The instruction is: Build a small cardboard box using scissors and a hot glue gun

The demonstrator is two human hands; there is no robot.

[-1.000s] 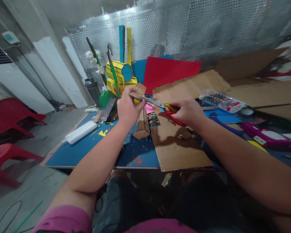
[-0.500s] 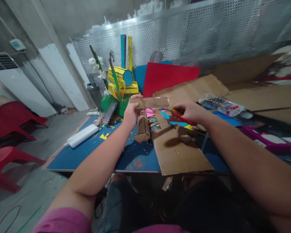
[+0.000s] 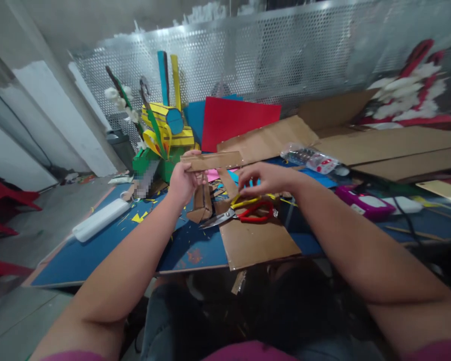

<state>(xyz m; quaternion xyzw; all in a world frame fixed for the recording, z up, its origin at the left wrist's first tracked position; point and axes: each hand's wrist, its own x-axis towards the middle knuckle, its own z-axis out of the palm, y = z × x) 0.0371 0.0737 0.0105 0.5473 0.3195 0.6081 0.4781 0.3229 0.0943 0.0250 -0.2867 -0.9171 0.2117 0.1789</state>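
Observation:
My left hand is closed around one end of a long, narrow cardboard strip, held level above the table. Just below the strip's far end is my right hand, its fingers loosely bent and apart with nothing between them. Scissors with one red and one yellow handle lie under the right hand, on a flat cardboard sheet, blades pointing left. A folded cardboard piece stands beside the sheet, below my left hand.
Yellow scraps litter the blue table. A white power strip is on the left. Behind stand a yellow-striped paper model and a red sheet. A plastic-wrapped pack and a purple device lie right.
The scissors have left my right hand and now rest on the cardboard sheet. My left hand still holds the strip. The view has swung to the right.

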